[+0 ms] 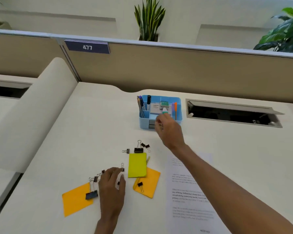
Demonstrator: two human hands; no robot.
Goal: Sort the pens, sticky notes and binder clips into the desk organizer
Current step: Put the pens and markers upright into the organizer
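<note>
The blue desk organizer (178, 115) stands at the back of the desk, with several pens (141, 105), a black marker (148, 99) and an orange pen (175, 107) upright in it. My right hand (168, 130) reaches over its front and grips a white and teal marker (165, 110) above the middle compartments. My left hand (111, 184) rests on the desk with fingers spread among small binder clips (95, 179). More clips (138, 148) lie behind a yellow-green sticky pad (137, 165). Orange sticky pads (150, 181) (74, 200) lie on either side, each with a clip on it. A yellow pen (148, 159) pokes out from under the pads.
A printed sheet (189, 191) lies under my right forearm. An open cable slot (233, 114) is cut into the desk right of the organizer. A beige partition (176, 71) with a "477" sign closes off the back; a low divider (41, 107) runs along the left.
</note>
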